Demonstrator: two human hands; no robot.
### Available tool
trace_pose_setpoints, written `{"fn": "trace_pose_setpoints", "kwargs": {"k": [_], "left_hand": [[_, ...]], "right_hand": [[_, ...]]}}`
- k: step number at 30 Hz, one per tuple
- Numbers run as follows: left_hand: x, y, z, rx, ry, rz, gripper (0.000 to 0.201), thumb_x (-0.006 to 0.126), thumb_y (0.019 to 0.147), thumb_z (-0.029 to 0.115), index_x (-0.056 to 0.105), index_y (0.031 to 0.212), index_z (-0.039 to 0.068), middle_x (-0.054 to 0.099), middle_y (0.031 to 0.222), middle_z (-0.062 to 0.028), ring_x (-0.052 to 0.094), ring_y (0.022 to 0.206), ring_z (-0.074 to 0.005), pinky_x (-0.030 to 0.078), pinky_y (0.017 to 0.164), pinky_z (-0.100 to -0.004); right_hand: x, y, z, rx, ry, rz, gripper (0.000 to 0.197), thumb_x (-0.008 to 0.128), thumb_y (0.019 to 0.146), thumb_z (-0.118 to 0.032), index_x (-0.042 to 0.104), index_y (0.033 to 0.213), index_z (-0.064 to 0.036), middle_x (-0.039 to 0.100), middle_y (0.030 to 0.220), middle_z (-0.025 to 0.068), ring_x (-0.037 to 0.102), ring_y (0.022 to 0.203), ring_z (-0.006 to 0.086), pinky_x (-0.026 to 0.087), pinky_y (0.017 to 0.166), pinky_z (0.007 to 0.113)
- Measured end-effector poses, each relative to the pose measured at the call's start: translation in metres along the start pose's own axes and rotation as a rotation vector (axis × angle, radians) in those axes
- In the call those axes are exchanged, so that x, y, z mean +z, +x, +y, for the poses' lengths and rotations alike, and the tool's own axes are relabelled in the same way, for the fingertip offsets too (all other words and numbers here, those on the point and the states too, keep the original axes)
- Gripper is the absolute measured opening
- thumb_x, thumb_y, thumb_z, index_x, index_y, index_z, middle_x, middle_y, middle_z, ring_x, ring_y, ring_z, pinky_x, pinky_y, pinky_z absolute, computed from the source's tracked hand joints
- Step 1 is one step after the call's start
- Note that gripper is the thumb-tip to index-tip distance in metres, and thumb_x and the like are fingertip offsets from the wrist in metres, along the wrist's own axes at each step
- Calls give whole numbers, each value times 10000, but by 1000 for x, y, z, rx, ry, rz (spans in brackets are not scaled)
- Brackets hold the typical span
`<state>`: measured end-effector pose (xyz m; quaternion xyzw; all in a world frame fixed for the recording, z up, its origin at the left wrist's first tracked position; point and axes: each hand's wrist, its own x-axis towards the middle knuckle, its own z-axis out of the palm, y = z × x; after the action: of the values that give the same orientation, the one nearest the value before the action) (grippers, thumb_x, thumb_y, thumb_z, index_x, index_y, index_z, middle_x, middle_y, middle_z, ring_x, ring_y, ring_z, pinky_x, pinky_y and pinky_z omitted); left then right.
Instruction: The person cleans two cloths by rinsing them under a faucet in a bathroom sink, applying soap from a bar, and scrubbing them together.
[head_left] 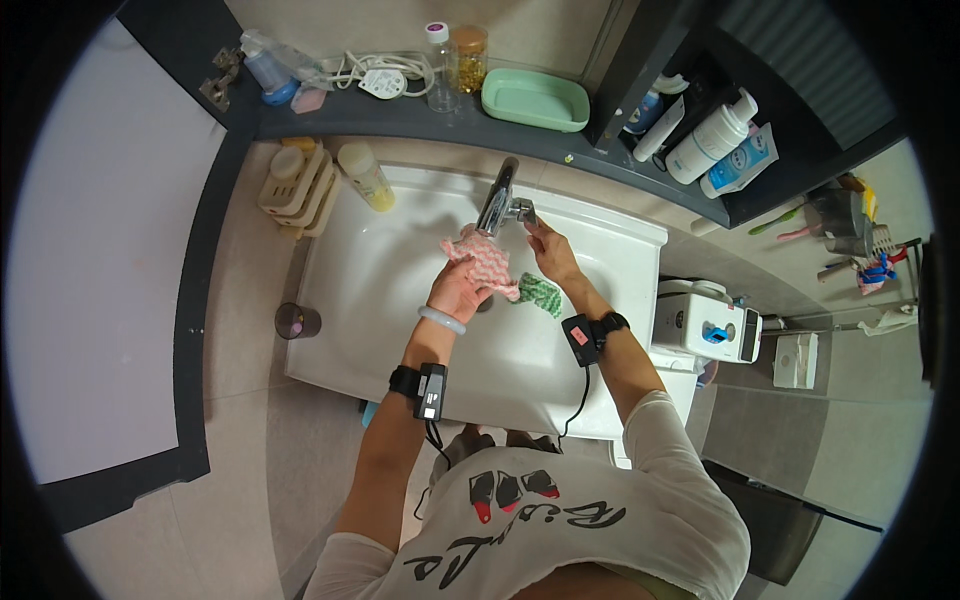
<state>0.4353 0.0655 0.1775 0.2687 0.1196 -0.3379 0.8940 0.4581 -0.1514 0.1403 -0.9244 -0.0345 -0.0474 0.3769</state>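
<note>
Under the spout of the chrome tap (pixel 496 202), my left hand (pixel 458 292) holds a pink-and-white patterned cloth (pixel 484 264), its thumb side turned up and some fingers hidden beneath the fabric. The fingers of my right hand (pixel 553 254) are closed at the tap's lever (pixel 523 211), just right of the spout. A green-and-white cloth (pixel 541 294) lies in the white washbasin (pixel 362 300), below my right hand and near its wrist. The drain is partly covered by my left hand and the pink cloth. Whether water is running I cannot tell.
A yellowish bottle (pixel 367 178) stands on the basin's back left corner, beside a beige rack (pixel 298 188). A dark cup (pixel 297 321) sits by the left edge. The shelf behind holds a green tray (pixel 535 99), bottles and a cable. An open cabinet door (pixel 130 240) is at left.
</note>
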Motion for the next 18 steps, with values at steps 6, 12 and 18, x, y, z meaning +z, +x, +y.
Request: {"fn": "trace_pose_setpoints", "kwargs": {"k": [6,12,18], "left_hand": [[3,1,-4,36,-44,79,321,491,841,139,408,1144,74,518,1089,-102,539,985,-252,446,869,-406],[7,0,-6,37,-60,115,273,509,838,145,455,1105,124,511,1122,-68,507,1039,-237,410,895,-424],[11,-8,-1,61,-49,109,270,485,846,152,427,1099,77,563,1020,-111,563,937,-246,453,843,-400]], "right_hand": [[-6,-1,-5,21,37,-3,307,482,814,-53,543,1114,-45,455,1162,267,531,951,381,437,833,363],[-7,-1,-5,74,50,4,289,481,810,-34,564,1087,-54,468,1136,267,530,947,382,446,817,354],[-12,3,-8,165,425,-20,255,539,813,-89,567,1050,2,585,1008,220,575,915,353,460,789,366]]}}
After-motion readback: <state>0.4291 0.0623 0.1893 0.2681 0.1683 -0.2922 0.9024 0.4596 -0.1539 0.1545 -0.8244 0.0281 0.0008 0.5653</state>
